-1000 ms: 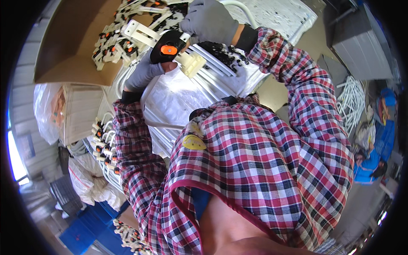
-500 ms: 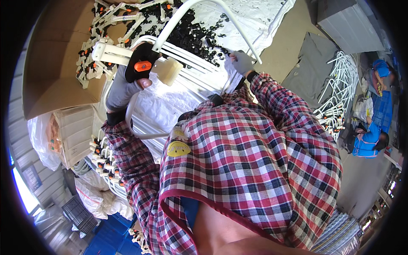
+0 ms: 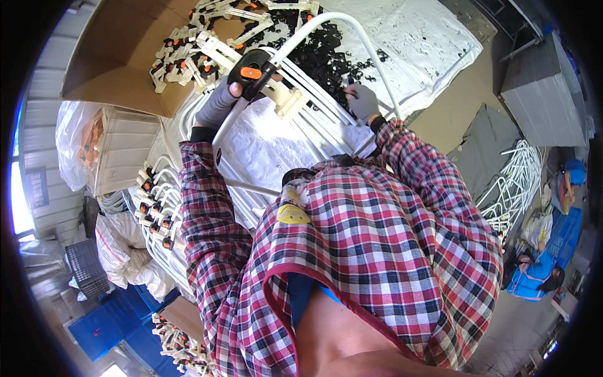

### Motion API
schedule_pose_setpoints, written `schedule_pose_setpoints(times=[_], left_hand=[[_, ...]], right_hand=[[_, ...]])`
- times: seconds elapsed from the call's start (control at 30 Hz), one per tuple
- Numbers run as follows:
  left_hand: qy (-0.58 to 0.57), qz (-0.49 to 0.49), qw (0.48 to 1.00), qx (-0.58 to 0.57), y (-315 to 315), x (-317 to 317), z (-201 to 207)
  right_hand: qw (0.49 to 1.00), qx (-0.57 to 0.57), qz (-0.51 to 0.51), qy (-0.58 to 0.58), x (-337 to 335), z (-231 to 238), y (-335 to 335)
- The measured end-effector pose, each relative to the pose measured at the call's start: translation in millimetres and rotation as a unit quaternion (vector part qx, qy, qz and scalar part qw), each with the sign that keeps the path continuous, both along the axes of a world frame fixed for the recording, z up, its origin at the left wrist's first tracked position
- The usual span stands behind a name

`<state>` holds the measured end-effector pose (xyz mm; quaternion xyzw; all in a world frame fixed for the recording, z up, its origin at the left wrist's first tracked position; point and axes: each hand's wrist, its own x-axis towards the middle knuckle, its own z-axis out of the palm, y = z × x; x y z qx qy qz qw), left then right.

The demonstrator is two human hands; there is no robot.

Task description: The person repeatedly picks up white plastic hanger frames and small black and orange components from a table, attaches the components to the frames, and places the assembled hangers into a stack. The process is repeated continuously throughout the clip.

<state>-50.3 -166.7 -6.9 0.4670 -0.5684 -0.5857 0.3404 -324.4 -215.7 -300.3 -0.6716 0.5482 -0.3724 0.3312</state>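
My left hand [image 3: 221, 103], in a grey glove, grips a bent white tube [image 3: 326, 22] where a black clamp with an orange button [image 3: 251, 72] and a cream plastic fitting [image 3: 290, 100] sit on it. The tube arcs up and over toward my right hand [image 3: 363, 100], also grey-gloved, which is closed on the tube's other leg above a pile of small black parts [image 3: 320, 53]. More white tubes [image 3: 314, 129] lie under both hands on white sheeting [image 3: 264, 147].
A cardboard box [image 3: 113, 56] at upper left holds several white fittings with orange and black pieces [image 3: 195, 44]. Finished tube assemblies [image 3: 157, 213] are stacked at left. Loose white tubes [image 3: 518, 176] lie at right near a seated person in blue [image 3: 534, 276]. A grey cabinet [image 3: 549, 94] stands upper right.
My right hand has dropped from the top of the frame down to the tube's right leg. The left hand keeps the clamp end, and the view has tilted so the black parts show.
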Motion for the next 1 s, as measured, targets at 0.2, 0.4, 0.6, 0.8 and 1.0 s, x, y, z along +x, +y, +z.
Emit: schedule_pose_setpoints(times=[0.2, 0.4, 0.6, 0.8, 1.0], left_hand=[[0.010, -0.008, 0.999, 0.040, 2, -2, 2], [-0.012, 0.011, 0.998, 0.066, 8, -5, 4], [0.072, -0.018, 0.995, 0.072, 3, 1, -9], [0.020, -0.009, 0.998, 0.053, 0, 2, -7], [-0.057, -0.007, 0.997, 0.052, 5, -9, 13]], right_hand=[[0.940, -0.231, 0.142, -0.209, 36, 195, -8], [0.900, -0.361, 0.240, -0.043, 35, 252, -24], [0.836, -0.503, 0.219, -0.019, 39, 236, -36], [0.895, -0.394, 0.208, 0.023, 37, 240, -44], [0.880, -0.251, 0.361, 0.181, 43, 276, -77]])
